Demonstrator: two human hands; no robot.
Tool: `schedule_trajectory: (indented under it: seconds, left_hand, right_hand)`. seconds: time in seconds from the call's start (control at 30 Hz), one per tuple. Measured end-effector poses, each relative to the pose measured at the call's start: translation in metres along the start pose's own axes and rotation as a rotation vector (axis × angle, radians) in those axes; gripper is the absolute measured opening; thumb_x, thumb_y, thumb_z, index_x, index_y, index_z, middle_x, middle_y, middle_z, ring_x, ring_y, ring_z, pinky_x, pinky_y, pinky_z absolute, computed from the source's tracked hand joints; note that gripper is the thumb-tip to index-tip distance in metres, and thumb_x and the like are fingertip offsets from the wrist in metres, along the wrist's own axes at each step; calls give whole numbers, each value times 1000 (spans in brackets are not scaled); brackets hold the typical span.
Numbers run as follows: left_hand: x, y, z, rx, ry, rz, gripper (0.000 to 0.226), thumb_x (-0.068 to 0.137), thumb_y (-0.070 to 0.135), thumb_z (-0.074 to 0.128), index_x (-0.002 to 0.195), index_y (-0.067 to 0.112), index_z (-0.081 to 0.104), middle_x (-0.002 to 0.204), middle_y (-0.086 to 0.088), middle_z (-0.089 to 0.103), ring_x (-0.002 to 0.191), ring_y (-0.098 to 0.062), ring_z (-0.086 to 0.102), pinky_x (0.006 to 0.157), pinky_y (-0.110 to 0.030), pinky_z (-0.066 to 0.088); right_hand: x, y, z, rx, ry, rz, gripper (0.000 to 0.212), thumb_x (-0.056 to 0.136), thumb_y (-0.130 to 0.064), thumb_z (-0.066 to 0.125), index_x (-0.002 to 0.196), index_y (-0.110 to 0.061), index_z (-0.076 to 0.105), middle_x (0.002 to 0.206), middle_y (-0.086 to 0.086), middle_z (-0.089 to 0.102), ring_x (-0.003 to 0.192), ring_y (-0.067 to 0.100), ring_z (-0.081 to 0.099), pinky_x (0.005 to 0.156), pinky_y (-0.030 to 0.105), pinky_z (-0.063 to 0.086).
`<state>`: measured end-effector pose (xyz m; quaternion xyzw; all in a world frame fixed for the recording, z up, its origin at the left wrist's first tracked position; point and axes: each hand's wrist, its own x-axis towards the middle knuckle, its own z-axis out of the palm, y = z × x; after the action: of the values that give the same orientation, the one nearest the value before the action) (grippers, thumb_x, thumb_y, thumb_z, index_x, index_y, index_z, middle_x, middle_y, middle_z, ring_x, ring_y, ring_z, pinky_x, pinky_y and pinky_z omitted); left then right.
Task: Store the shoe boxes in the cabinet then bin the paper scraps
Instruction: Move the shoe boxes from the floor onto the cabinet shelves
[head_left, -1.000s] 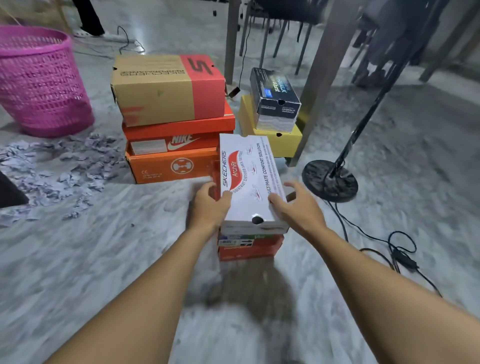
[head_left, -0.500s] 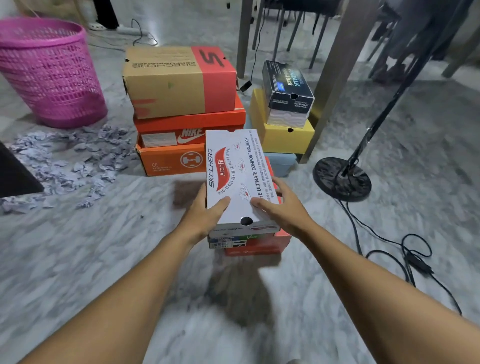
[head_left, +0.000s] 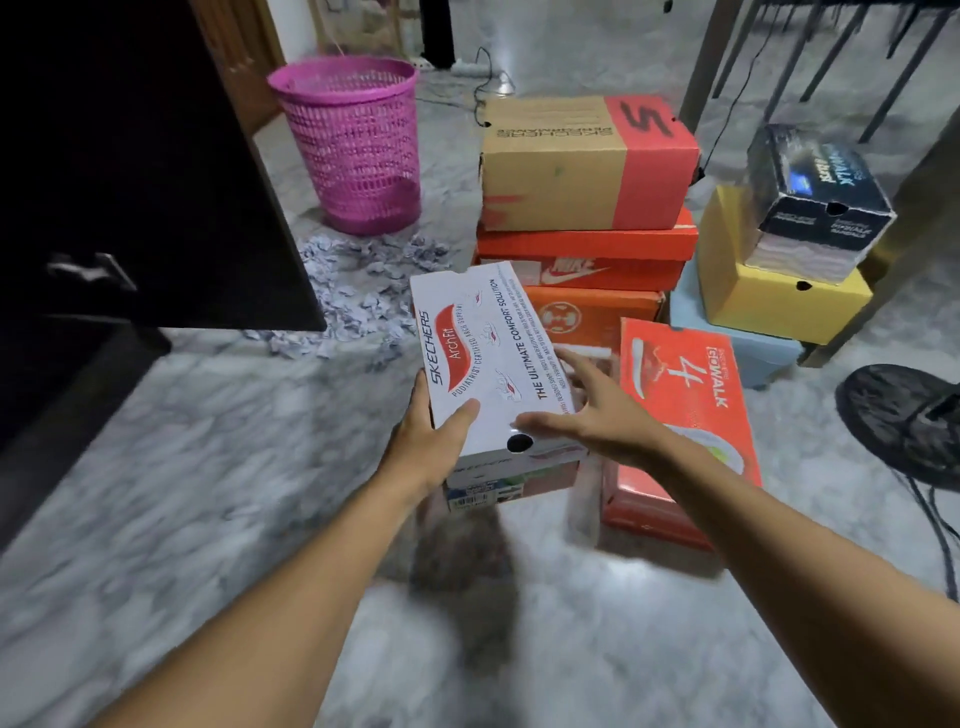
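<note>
My left hand (head_left: 426, 441) grips the near left corner of a white Skechers shoe box (head_left: 488, 353), thumb on the lid, and holds it above the floor. My right hand (head_left: 597, 415) lies against the box's right edge with its fingers spread and straight. A red GoWalk box (head_left: 685, 405) sits on the floor just to the right. Behind stand a tan-and-red box (head_left: 571, 166), a Nike box (head_left: 597, 254) and an orange box (head_left: 587, 317) in one stack. Grey paper scraps (head_left: 363, 296) lie before a pink basket (head_left: 358, 145). The black cabinet's open door (head_left: 130, 182) is at the left.
At the right a black box (head_left: 815, 197) tops a yellow box (head_left: 753, 280) on a pale blue one (head_left: 727, 338). A round black stand base (head_left: 904, 415) with cables sits at the far right. Table legs (head_left: 701, 57) rise behind the stacks.
The white box has come up off the red GoWalk box and moved left toward the cabinet. My right hand's fingers have spread open. The view swung left, showing the cabinet door.
</note>
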<state>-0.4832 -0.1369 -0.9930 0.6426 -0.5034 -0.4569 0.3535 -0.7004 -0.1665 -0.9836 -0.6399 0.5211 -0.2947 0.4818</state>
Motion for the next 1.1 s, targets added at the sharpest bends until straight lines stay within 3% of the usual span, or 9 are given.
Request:
schedule_trajectory:
  seconds: [0.23, 0.33, 0.47, 0.57, 0.73, 0.87, 0.9, 1.0, 1.1]
  left_hand:
    - [-27, -26, -72, -36, 250, -84, 40, 92, 43, 57, 129, 47, 42, 123, 22, 60, 111, -10, 57, 89, -29, 40]
    - [-43, -39, -106, -73, 348, -119, 40, 89, 43, 59, 126, 48, 46, 121, 20, 63, 111, -12, 60, 90, -31, 46]
    - [-61, -44, -147, -67, 477, -152, 42, 89, 40, 59, 128, 47, 46, 119, 20, 64, 108, -11, 60, 91, -33, 48]
    - [-64, -32, -175, -67, 526, -167, 41, 90, 39, 58, 128, 43, 46, 118, 17, 64, 104, -11, 61, 88, -31, 46]
    - [-52, 13, -237, -77, 574, -130, 35, 91, 32, 59, 124, 36, 51, 115, 14, 62, 104, -11, 58, 90, -28, 42]
    - [-52, 43, -299, -82, 608, -173, 55, 70, 47, 58, 124, 36, 51, 116, 9, 65, 101, -17, 63, 96, -37, 49]
    - [-52, 44, -315, -106, 629, -175, 58, 66, 48, 57, 123, 36, 51, 116, 7, 66, 101, -18, 63, 96, -39, 50]
    - [-58, 44, -352, -183, 706, -204, 53, 66, 50, 56, 117, 35, 52, 112, 3, 66, 100, -24, 64, 92, -51, 52]
    - [-58, 39, -372, -255, 710, -254, 30, 83, 45, 57, 105, 24, 58, 105, -8, 68, 91, -28, 66, 86, -52, 55]
  right_hand:
    - [43, -42, 71, 45, -299, -98, 119, 48, -37, 99, 147, -28, 33, 122, -16, 66, 109, 3, 65, 89, 32, 57]
    - [56, -62, 107, 74, -457, -132, 108, 53, -17, 95, 142, -27, 34, 110, -23, 70, 104, 4, 68, 83, 24, 56]
    - [73, -85, 149, 90, -540, -157, 100, 57, -10, 94, 136, -34, 39, 114, -15, 70, 104, 5, 68, 82, 23, 55]
    - [86, -113, 167, 113, -604, -188, 93, 61, -8, 93, 136, -27, 41, 114, -10, 72, 102, 10, 70, 86, 27, 56]
    - [112, -180, 189, 156, -634, -272, 75, 66, 5, 86, 128, -16, 50, 106, -4, 75, 96, 16, 72, 74, 26, 57]
    - [135, -248, 218, 141, -663, -284, 54, 76, 13, 74, 117, -17, 54, 93, -10, 76, 84, 8, 73, 67, 22, 57]
    - [140, -264, 229, 119, -670, -263, 58, 75, 9, 77, 122, -15, 52, 98, -9, 75, 85, 8, 73, 67, 22, 57]
    - [162, -305, 260, -29, -687, -229, 103, 63, -18, 93, 147, -12, 34, 124, -5, 63, 98, 11, 70, 77, 28, 60]
    - [178, -330, 279, -142, -721, -242, 110, 55, -30, 94, 148, -23, 35, 120, -10, 63, 86, 5, 71, 59, 21, 56]
